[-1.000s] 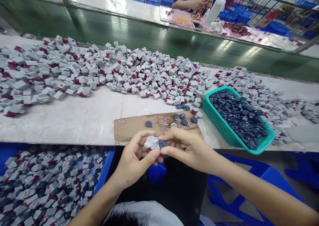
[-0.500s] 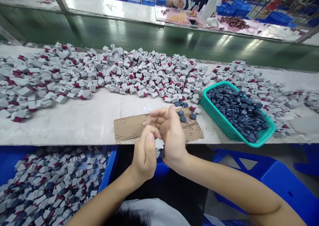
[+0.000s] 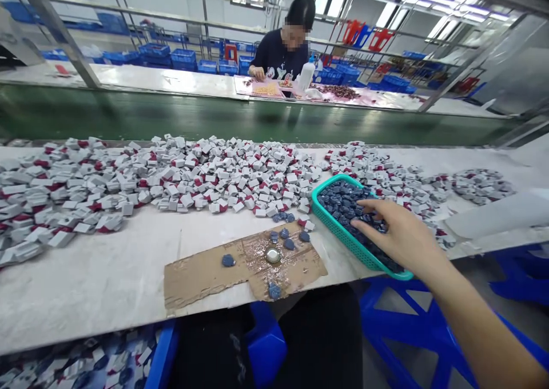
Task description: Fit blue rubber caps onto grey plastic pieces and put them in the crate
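Observation:
My right hand [image 3: 397, 229] is over the green basket [image 3: 343, 237], thumb and forefinger apart and nothing visible between them. Its other fingers are partly hidden. Under the fingertips lies a heap of small dark blue plastic pieces [image 3: 341, 203] that fills the basket. To the left, a strip of cardboard [image 3: 197, 277] lies at the table's front edge with several blue pieces and a shiny round metal dome [image 3: 273, 255] on it. One blue piece [image 3: 228, 260] sits apart on the cardboard's left half. My left hand is out of view.
A long heap of grey and dark red plastic pieces [image 3: 206, 171] runs across the white table [image 3: 107, 286]. A blue bin [image 3: 163, 354] of mixed pieces stands below at left. Beyond the green conveyor belt [image 3: 171, 111], a person [image 3: 278, 54] works at another bench. Blue stools [image 3: 412, 326] stand below right.
My right hand has moved from the middle to the basket on the right. My left hand, which was closed on a grey piece, has left the view. The camera has tilted up.

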Motion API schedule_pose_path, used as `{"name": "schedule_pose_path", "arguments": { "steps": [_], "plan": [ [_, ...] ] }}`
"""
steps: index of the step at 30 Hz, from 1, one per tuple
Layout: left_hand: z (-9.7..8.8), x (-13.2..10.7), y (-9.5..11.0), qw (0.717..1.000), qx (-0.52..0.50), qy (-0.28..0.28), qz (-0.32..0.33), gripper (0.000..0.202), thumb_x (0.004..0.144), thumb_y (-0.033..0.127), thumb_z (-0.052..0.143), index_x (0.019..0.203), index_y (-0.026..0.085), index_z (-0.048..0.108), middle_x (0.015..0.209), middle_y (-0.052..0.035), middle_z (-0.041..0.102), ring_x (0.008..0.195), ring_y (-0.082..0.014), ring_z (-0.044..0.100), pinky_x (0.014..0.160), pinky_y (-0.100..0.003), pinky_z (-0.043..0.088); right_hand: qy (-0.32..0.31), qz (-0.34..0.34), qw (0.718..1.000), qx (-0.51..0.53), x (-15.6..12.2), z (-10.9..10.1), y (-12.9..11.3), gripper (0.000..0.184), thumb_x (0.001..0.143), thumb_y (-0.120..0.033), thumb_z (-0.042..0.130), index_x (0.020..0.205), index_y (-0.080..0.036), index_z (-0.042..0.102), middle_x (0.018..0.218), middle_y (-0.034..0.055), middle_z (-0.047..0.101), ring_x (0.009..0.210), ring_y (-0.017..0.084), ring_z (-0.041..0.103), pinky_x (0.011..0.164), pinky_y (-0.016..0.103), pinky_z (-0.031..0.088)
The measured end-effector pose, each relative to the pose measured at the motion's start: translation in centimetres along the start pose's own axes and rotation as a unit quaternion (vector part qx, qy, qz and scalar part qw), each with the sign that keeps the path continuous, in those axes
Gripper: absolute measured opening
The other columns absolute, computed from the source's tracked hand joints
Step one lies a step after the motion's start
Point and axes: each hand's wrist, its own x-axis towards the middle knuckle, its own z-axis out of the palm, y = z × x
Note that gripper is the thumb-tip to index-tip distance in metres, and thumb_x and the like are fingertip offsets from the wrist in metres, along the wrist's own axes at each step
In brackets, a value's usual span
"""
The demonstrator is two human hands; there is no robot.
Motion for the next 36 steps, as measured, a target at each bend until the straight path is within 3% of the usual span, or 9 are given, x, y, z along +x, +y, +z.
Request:
{"name": "schedule_pose_path", "arguments": {
  "steps": [3,7,9,11,15,18,26,31,36],
  "plan": [
    [-1.1,-0.1,0.1,0.998,0.023,0.026,0.046,0.033,0.085,0.032,0.054,0.114,0.016,0.052,0.115,-0.009,0.055,0.098,-0.0227,0.057,0.08,-0.043,0.049,-0.137,-0.039,0.989,-0.03,1.1,0.0,4.2,0.04,0.082,-0.041,0.051,0.116,-0.021,0.051,0.102,0.0104,0.056,0.084,0.025,0.058,0.067,0.034,0.046],
    [-0.4,1.2,1.4,0.957,0.153,0.038,0.245,0.028,0.077,0.031,0.063,0.105,0.025,0.061,0.114,-0.0056,0.058,0.111,-0.0274,0.05,0.098,-0.043,0.037,-0.157,-0.051,0.986,-0.024,2.0,0.5,4.2,0.026,0.079,-0.028,0.051,0.104,-0.018,0.053,0.073,0.0042,0.056,0.059,0.019,0.054,0.054,0.029,0.039],
    [3.0,3.2,2.3,0.861,0.314,-0.062,0.395,0.023,0.076,0.027,0.063,0.099,0.024,0.065,0.108,-0.0069,0.062,0.108,-0.028,0.052,0.099,-0.04,0.034,-0.15,-0.055,0.987,-0.011,2.0,0.5,3.7,0.015,0.078,-0.026,0.051,0.091,-0.019,0.054,0.063,0.0011,0.053,0.056,0.018,0.051,0.053,0.027,0.036],
    [7.9,5.2,3.0,0.751,0.437,-0.233,0.437,0.018,0.083,0.025,0.054,0.097,0.023,0.065,0.106,-0.0072,0.063,0.103,-0.0252,0.055,0.091,-0.038,0.041,-0.129,-0.051,0.99,0.005,1.7,0.6,3.5,0.009,0.077,-0.026,0.052,0.082,-0.02,0.055,0.062,0.0006,0.053,0.057,0.017,0.05,0.054,0.027,0.035],
    [16.0,7.5,3.0,0.689,0.508,-0.289,0.428,0.018,0.083,0.028,0.055,0.094,0.016,0.063,0.096,-0.0075,0.064,0.096,-0.0237,0.057,0.078,-0.04,0.048,-0.052,-0.008,0.997,0.052,0.6,1.0,3.6,0.018,0.079,-0.033,0.05,0.085,-0.019,0.058,0.065,0.0021,0.054,0.059,0.017,0.052,0.056,0.027,0.038],
    [17.8,8.1,2.3,0.669,0.551,-0.291,0.406,0.022,0.085,0.033,0.054,0.097,0.015,0.06,0.101,-0.0068,0.061,0.094,-0.0201,0.058,0.08,-0.041,0.048,-0.011,0.034,0.993,0.11,-0.3,1.0,3.5,0.026,0.08,-0.039,0.049,0.092,-0.018,0.06,0.069,0.0031,0.055,0.059,0.017,0.054,0.057,0.028,0.042],
    [19.0,8.3,2.9,0.679,0.564,-0.311,0.353,0.025,0.085,0.032,0.054,0.103,0.015,0.057,0.108,-0.0078,0.059,0.094,-0.0206,0.057,0.08,-0.041,0.049,-0.004,0.08,0.962,0.263,-1.2,0.3,1.7,0.031,0.079,-0.039,0.053,0.101,-0.018,0.059,0.076,0.004,0.055,0.062,0.016,0.058,0.053,0.027,0.051],
    [18.6,8.2,2.8,0.752,0.462,-0.319,0.346,0.02,0.082,0.026,0.056,0.097,0.014,0.058,0.089,-0.0045,0.061,0.078,-0.0171,0.059,0.072,-0.036,0.049,-0.031,0.058,0.942,0.329,-2.0,-0.3,-0.8,0.028,0.081,-0.041,0.052,0.098,-0.019,0.056,0.082,0.0058,0.06,0.073,0.019,0.062,0.054,0.027,0.053],
    [14.7,7.3,3.0,0.846,0.327,-0.275,0.319,0.028,0.079,0.022,0.053,0.106,0.014,0.058,0.088,-0.0061,0.059,0.084,-0.0198,0.057,0.07,-0.031,0.05,-0.087,0.012,0.925,0.369,-2.7,0.1,-4.0,0.025,0.085,-0.036,0.049,0.102,-0.019,0.052,0.081,0.0042,0.06,0.072,0.017,0.062,0.053,0.025,0.051]
  ]
}}
